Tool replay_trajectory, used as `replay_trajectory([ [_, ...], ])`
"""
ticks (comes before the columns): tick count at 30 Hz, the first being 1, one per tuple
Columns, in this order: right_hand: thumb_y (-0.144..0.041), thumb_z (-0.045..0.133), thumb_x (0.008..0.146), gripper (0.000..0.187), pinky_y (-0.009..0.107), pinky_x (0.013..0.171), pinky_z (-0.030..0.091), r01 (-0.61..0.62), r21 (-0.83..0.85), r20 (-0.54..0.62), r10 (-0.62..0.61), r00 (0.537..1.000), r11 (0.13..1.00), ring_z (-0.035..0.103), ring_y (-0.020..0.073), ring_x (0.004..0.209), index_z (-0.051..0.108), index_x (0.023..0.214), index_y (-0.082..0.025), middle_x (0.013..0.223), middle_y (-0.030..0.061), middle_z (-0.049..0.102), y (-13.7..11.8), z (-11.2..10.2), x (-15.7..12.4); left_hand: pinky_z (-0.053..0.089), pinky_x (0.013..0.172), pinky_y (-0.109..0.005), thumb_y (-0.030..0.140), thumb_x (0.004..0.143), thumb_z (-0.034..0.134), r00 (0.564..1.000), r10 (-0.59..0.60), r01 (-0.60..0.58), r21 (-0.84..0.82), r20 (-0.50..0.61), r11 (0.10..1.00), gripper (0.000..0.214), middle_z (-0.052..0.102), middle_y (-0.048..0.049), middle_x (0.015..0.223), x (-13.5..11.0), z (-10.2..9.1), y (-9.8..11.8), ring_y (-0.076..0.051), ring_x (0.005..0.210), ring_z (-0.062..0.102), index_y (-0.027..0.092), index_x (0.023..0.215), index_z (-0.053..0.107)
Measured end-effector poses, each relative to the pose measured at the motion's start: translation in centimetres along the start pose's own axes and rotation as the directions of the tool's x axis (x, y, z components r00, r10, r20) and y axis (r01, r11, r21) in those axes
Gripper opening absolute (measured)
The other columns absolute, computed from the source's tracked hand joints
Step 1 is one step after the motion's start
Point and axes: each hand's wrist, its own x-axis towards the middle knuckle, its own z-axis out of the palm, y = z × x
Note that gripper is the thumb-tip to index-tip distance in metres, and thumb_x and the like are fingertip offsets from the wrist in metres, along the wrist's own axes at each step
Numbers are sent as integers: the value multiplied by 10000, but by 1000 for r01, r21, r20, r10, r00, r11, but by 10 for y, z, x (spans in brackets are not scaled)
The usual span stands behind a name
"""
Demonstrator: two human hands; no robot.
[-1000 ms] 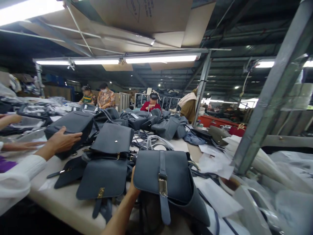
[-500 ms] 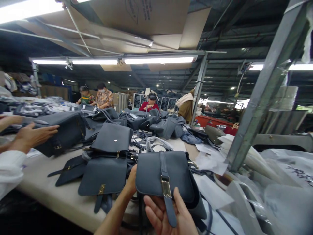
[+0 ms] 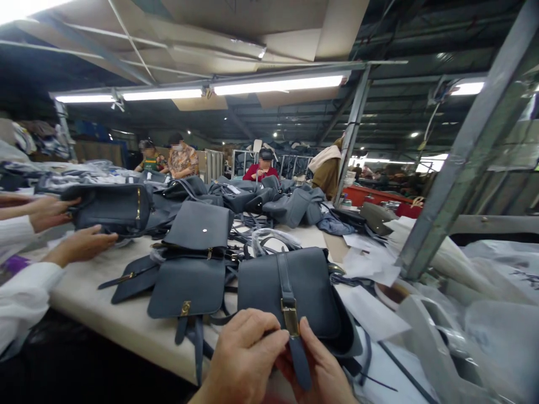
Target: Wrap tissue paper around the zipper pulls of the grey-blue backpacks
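A dark blue-grey flap bag (image 3: 263, 278) sits in front of me at the table's near edge. Down the middle of its flap runs a strap with a gold buckle (image 3: 290, 318), and the strap's tip (image 3: 300, 365) hangs below. My left hand (image 3: 242, 353) is closed, its thumb and fingertips pinched at the left side of the buckle. What lies between those fingertips is hidden. My right hand (image 3: 322, 365) grips the bag's strap from the right, thumb beside the buckle and fingers behind the strap tip.
Left of the bag lies another dark bag (image 3: 185, 286) with flap raised. A co-worker's hands (image 3: 84, 244) hold a dark bag (image 3: 112, 207) at far left. More bags (image 3: 290, 205) pile up behind. Papers (image 3: 370, 314) and a grey metal post (image 3: 458, 151) stand to the right.
My left hand has come from the bag's left side round to the front, at the buckle. My right hand has closed in on the strap. The co-worker's bag has been turned.
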Motion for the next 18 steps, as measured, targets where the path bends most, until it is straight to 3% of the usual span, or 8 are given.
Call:
replay_trajectory([
  [5, -536, 866, 501, 376, 262, 681, 533, -63, 270, -75, 86, 993, 961, 640, 149, 647, 686, 592, -219, 574, -37, 668, -4, 10, -3, 462, 634, -271, 177, 943, 446, 984, 163, -171, 129, 74, 977, 203, 634, -30, 732, 4, 17, -8, -145, 676, 571, 150, 878, 636],
  [10, -602, 791, 569, 375, 345, 628, 544, -18, 315, -65, 40, 997, 949, 665, 238, 730, 691, 664, -253, 619, 0, 669, 11, 10, 7, 448, 621, -294, 148, 964, 317, 912, 295, -346, 148, 285, 927, 301, 592, -42, 754, 8, 13, -8, -156, 670, 528, 143, 850, 596],
  [13, -569, 808, 572, 383, 331, 652, 537, -18, 320, -75, 44, 996, 947, 672, 231, 760, 697, 711, -230, 670, 6, 696, 12, 12, 6, 436, 594, -323, 125, 949, 294, 859, 305, -416, 213, 410, 884, 288, 566, -43, 764, 13, 18, -12, -179, 651, 498, 148, 841, 561],
  [15, -535, 833, 564, 407, 301, 649, 523, -34, 321, -95, 67, 993, 946, 667, 196, 711, 706, 749, -196, 694, 10, 714, 10, 13, 2, 446, 601, -326, 120, 942, 286, 872, 262, -375, 221, 414, 900, 282, 556, -41, 764, 19, 22, -21, -183, 652, 494, 167, 809, 530],
  [16, -523, 840, 565, 413, 286, 634, 513, -48, 319, -108, 86, 990, 946, 657, 175, 665, 707, 754, -181, 685, 9, 717, 8, 13, 0, 455, 611, -320, 124, 941, 284, 906, 202, -292, 204, 371, 934, 278, 553, -40, 765, 24, 22, -27, -180, 661, 501, 177, 788, 510],
  [18, -518, 837, 584, 403, 263, 595, 492, -77, 317, -131, 124, 984, 945, 629, 143, 577, 704, 721, -163, 624, 4, 704, 6, 10, -4, 470, 617, -295, 148, 946, 293, 980, -28, 5, 118, 199, 993, 257, 541, -31, 751, 32, 12, -39, -163, 662, 517, 191, 771, 477],
])
